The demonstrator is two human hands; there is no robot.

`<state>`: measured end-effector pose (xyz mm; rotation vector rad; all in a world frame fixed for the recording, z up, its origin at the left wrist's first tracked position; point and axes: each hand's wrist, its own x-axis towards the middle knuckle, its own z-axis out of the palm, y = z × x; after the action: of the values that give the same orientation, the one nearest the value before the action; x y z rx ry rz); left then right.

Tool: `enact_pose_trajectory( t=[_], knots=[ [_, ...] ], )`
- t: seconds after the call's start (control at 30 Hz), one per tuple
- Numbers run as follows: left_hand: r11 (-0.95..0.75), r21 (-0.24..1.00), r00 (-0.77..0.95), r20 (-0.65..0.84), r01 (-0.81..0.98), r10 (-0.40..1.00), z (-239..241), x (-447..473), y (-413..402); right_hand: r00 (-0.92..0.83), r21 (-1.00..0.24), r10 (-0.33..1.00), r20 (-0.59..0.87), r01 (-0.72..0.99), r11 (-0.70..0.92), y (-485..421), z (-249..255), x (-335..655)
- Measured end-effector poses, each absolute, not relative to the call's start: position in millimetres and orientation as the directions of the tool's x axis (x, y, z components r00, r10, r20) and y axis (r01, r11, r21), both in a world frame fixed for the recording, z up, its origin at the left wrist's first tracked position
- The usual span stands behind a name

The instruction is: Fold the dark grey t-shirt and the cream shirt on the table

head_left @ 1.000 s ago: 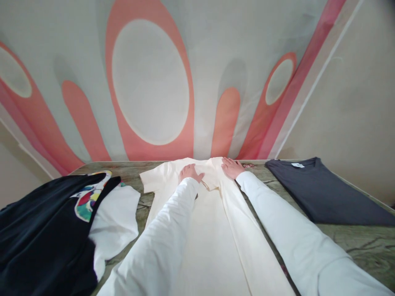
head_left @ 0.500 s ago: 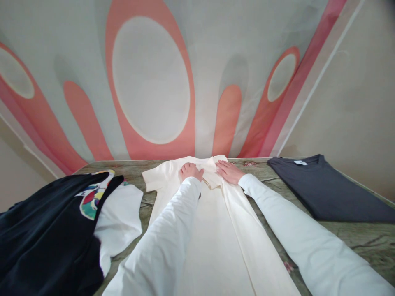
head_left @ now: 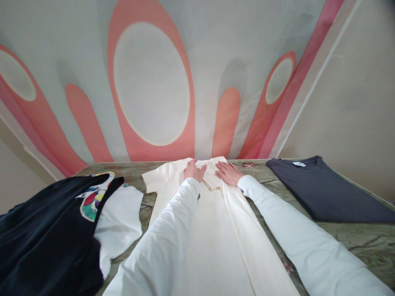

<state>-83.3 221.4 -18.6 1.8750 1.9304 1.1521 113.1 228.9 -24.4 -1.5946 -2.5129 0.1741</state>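
A cream short-sleeved T-shirt lies spread along the middle of the table, its neck end at the far edge. Its right side is folded inward, with the right sleeve turned back over the body. My left hand rests on the shirt near the neckline, thumb apart from the fingers. On the folded right shoulder my right hand lies flat with fingers stretched out. Neither hand grips the cloth visibly. The left sleeve stays spread out to the side.
At the left lies a heap with a black garment bearing a colourful print and a white garment. A folded dark grey T-shirt sits at the right. The wood-patterned table meets a wall with a pink-and-grey hanging.
My left hand has shifted slightly right along the neckline, its fingers now pointing more forward. My right hand stays in place on the folded shoulder.
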Motion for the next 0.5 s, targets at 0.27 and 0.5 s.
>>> enact_pose_trajectory(
  t=[0.27, 0.5],
  knots=[
    [-0.087, 0.591, -0.148, 0.338, 0.802, 0.930, -21.3, -88.0, 222.1, -0.419, -0.182, 0.906, 0.067, 0.887, 0.424, 229.0, -25.6, 113.2],
    [-0.165, 0.754, -0.210, 0.374, 0.635, 0.903, -22.5, -84.2, 227.9, -0.419, -0.129, 0.905, 0.081, 0.895, 0.426, 258.3, -4.6, 110.0]
  ],
)
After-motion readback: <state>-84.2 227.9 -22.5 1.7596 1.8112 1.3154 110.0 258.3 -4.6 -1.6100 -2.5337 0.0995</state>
